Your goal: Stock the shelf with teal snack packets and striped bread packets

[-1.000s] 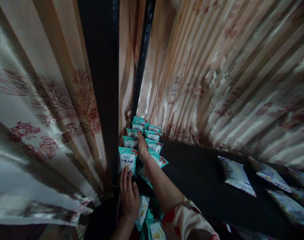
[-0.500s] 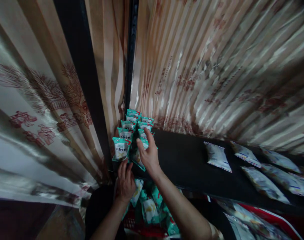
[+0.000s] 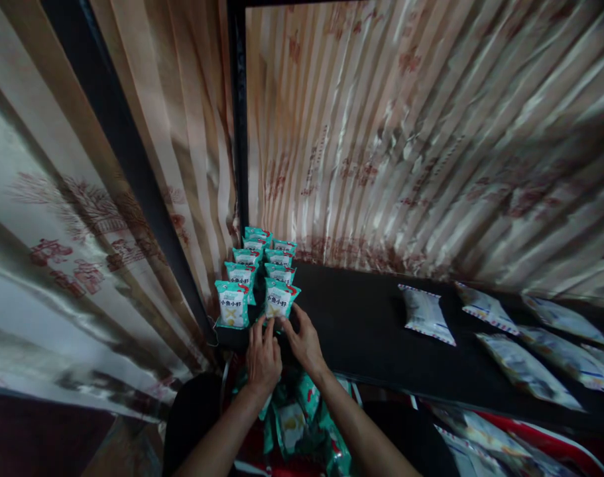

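Two rows of upright teal-and-white snack bags stand at the left end of a black shelf. Both my hands are at the front snack bag (image 3: pixel 278 299) of the right row. My left hand (image 3: pixel 264 354) has its fingertips on that bag's bottom edge; its thumb is hidden. From the right, my right hand (image 3: pixel 305 342) grips the lower right corner between thumb and fingers. Beside it stands the front bag of the left row (image 3: pixel 232 305), touched by neither hand. Below my forearms, more teal snack bags (image 3: pixel 292 424) lie heaped in a red basket (image 3: pixel 252 457).
The black shelf (image 3: pixel 351 311) stretches to the right, where several pale snack bags (image 3: pixel 427 314) lie flat. Under it is another red container (image 3: pixel 535 430) with packs. A dark post (image 3: pixel 132 159) rises at left, and patterned curtains (image 3: pixel 361 132) hang behind.
My right hand has drawn back and down from the right row to its front bag, which now stands upright instead of leaning. My left hand has moved right to the same bag. The view has shifted slightly.
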`<state>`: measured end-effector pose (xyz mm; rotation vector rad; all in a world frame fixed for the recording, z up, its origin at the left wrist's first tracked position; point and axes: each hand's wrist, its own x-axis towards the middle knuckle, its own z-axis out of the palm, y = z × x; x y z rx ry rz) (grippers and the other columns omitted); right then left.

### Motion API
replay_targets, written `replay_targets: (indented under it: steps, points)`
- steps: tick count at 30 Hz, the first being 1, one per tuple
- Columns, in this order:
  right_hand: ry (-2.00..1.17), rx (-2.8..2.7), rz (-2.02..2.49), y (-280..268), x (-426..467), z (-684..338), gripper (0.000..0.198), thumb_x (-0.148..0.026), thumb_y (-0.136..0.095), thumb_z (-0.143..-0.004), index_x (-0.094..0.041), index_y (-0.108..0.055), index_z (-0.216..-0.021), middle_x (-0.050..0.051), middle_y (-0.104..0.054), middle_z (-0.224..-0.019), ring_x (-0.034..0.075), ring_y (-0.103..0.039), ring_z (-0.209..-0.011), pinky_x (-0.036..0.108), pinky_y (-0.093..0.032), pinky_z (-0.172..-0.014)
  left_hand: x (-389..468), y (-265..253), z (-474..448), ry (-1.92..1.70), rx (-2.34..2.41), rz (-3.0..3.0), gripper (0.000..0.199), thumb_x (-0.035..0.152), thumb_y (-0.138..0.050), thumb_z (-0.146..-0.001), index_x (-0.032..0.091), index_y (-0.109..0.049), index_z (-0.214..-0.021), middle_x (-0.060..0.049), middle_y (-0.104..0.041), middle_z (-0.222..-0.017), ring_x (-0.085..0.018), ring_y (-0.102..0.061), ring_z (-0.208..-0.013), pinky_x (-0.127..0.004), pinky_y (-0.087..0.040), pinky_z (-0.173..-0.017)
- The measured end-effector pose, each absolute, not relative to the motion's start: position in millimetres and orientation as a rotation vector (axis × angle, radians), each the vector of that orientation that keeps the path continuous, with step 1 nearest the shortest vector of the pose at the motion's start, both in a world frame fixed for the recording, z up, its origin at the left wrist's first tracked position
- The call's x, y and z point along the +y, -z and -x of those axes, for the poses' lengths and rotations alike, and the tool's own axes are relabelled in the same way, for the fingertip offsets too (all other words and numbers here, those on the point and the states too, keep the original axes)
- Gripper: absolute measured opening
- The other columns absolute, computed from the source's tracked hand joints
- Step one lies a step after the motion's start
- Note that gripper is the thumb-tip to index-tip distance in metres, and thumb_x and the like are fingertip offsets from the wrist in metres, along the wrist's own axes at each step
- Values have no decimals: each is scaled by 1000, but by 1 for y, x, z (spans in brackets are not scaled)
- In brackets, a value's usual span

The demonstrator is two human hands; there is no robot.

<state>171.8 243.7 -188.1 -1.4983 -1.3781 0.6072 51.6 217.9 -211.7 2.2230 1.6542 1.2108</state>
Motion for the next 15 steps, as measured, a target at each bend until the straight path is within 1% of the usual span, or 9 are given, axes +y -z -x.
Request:
replay_targets:
  steps: [3,5,7,9,11,15]
  points:
    - [-551,-1400,1543,187,253,-183,57,-52,-52,-80,-13,-55,-122,16,-57,-126,29,-50,-120,46,-37,-104,219,212,-56,-1235,1652,-2231,42,13,-35,-89,15,-47,-129,-14,-51,-122,-24,-48,-115,-43,-46,-95]
    - [-590,-1378,1565,189,256,-189,65,-53,-55,-78,-13,-50,-129,15,-51,-134,29,-44,-126,46,-33,-106,219,215,-59,-1233,1654,-2237,42,12,-35,-89,15,-47,-129,-15,-48,-124,-24,-47,-116,-43,-46,-95]
    - [-696,-1364,1560,191,258,-193,70,-53,-55,-78,-15,-42,-135,13,-49,-136,28,-43,-128,45,-34,-106,219,218,-60,-1229,1657,-2244,42,12,-35,-89,15,-46,-130,-15,-46,-127,-24,-45,-118,-43,-46,-95]
    - [-799,-1381,1536,191,260,-192,67,-53,-52,-80,-18,-41,-136,11,-52,-134,27,-47,-125,44,-36,-105,221,221,-60,-1232,1660,-2245,43,12,-35,-88,15,-45,-130,-15,-44,-129,-24,-43,-120,-44,-44,-97]
    - [-833,-1405,1512,188,262,-188,61,-52,-49,-82,-19,-46,-133,10,-55,-131,27,-50,-122,43,-37,-104,224,222,-60,-1247,1670,-2234,44,12,-35,-88,15,-44,-130,-15,-43,-130,-25,-42,-121,-45,-43,-97]
    - [-750,-1402,1477,184,266,-179,52,-50,-49,-82,-20,-55,-124,9,-61,-124,26,-54,-116,42,-40,-101,228,221,-58,-1255,1675,-2227,44,11,-35,-87,14,-45,-130,-16,-44,-127,-25,-42,-120,-46,-43,-97]
